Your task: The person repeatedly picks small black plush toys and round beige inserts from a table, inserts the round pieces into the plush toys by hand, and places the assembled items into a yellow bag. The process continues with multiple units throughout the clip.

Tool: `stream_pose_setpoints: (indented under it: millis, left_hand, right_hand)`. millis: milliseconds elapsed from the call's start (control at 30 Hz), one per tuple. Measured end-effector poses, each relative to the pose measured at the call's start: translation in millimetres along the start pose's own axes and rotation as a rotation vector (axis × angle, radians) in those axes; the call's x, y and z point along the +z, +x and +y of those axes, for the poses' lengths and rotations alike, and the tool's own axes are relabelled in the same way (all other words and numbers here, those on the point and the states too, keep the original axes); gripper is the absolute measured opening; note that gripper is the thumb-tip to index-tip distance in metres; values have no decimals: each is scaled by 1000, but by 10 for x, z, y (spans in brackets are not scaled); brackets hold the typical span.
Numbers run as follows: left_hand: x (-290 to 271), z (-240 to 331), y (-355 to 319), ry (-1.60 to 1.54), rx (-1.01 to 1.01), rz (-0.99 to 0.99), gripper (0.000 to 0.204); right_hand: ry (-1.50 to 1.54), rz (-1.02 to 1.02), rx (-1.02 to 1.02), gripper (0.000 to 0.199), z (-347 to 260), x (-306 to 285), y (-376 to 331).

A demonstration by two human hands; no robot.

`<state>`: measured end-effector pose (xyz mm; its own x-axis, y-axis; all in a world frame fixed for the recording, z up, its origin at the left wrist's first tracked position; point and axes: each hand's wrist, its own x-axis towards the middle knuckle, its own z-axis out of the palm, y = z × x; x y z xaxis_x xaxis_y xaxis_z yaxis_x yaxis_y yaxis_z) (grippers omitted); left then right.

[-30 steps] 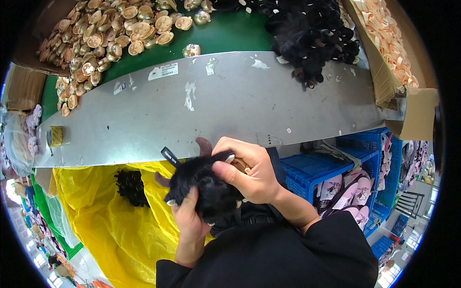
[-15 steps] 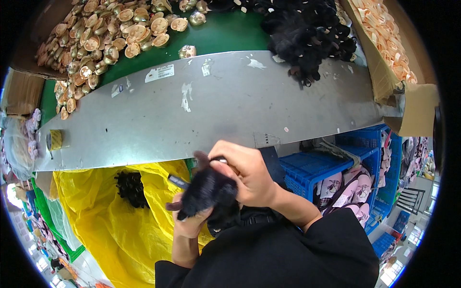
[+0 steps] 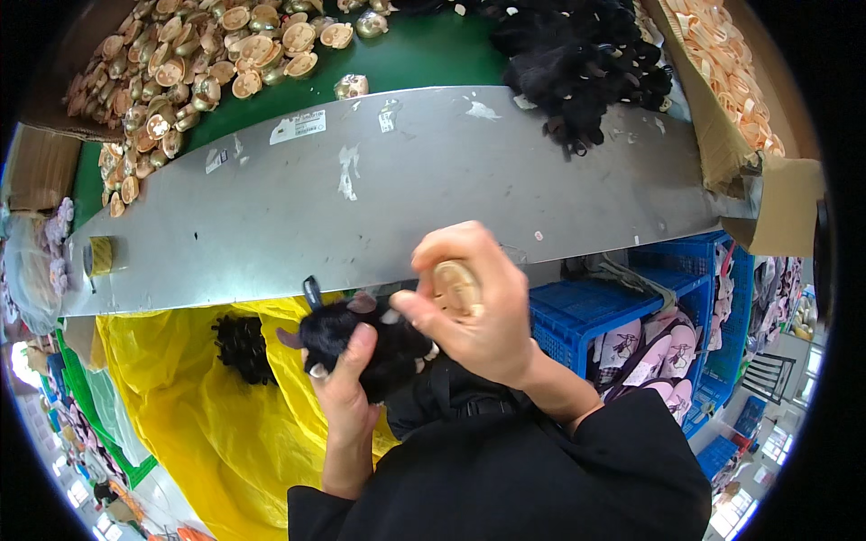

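A black plush toy [image 3: 327, 332] with brownish ears and a black strap loop at its top is gripped by my left hand [image 3: 345, 392], thumb across its front, above the edge of a yellow bag [image 3: 207, 442]. To its right, my right hand [image 3: 494, 316] is curled around an oval peach-coloured shell piece [image 3: 456, 288], its inner side showing. That piece resembles those in the gold and peach heap [image 3: 180, 68] at the far left. More black plush pieces [image 3: 568, 77] lie piled at the far right of the metal table [image 3: 433, 189].
Small black pieces [image 3: 242, 350] sit inside the yellow bag. A tape roll [image 3: 101, 256] rests at the table's left end. Blue crates [image 3: 577, 311] with pink slippers [image 3: 677, 352] stand at right. Behind them, a cardboard box [image 3: 785, 207] borders peach straps [image 3: 722, 72].
My right hand has come off the plush toy, moving up and right, and the peach shell piece now shows in it. The toy has turned in my left hand, its strap loop pointing up.
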<state>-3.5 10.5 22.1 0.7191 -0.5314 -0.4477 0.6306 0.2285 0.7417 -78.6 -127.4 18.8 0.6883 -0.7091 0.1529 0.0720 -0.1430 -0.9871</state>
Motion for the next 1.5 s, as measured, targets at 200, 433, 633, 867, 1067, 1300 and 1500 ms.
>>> stream_pose_setpoints:
  millis: [200, 433, 633, 867, 1067, 1300, 1500]
  left_hand:
    - [-15, -62, -6, 22, -5, 123, 26]
    - [71, -33, -84, 86, -30, -36, 32]
    - [-18, 21, -174, -73, -120, -67, 72]
    - [-6, 104, -238, 8, -125, -107, 83]
    - [0, 121, -250, -102, -106, -57, 73]
    - [15, 106, -209, -64, -78, -41, 59]
    - [-130, 11, -342, 115, 87, -7, 47]
  right_hand:
    - [383, -195, 48, 27, -107, 62, -241]
    - [339, -191, 166, 28, 37, 138, -191]
    - [7, -81, -54, 23, 100, 188, -153]
    - [13, -80, -62, 31, 79, 212, -180]
    - [-21, -59, -161, 27, 23, 138, -166]
    - [161, -43, -168, 29, -90, 40, -215]
    - [44, -69, -205, 43, -17, 74, -197]
